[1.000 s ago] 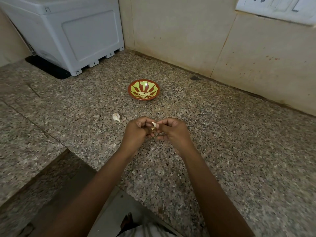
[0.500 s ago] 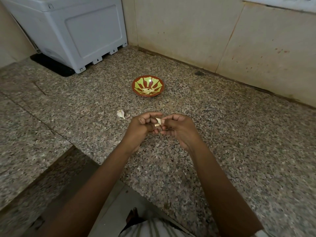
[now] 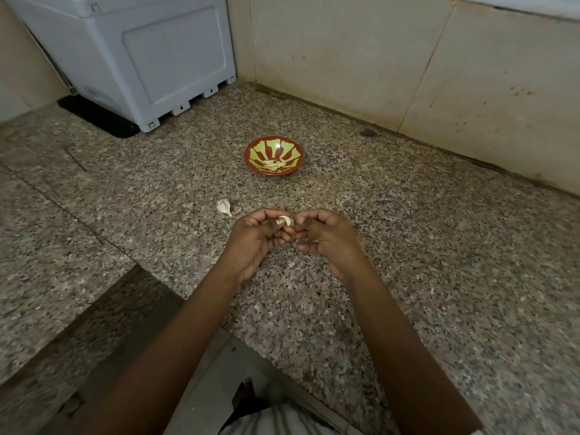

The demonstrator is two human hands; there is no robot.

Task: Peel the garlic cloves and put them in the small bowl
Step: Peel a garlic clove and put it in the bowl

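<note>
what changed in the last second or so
The garlic clove now shows more at the left hand fingertips. The right hand still works beside it, contact unclear. The small bowl, its peeled cloves and the loose clove on the counter stayed put.

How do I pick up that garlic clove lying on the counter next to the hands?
Pinch the loose clove across its fat middle, coming straight down from above with thumb and finger. It lies flat on its side on the counter, so nothing can slide under it, and its pointed end looks too thin to hold well.
</note>
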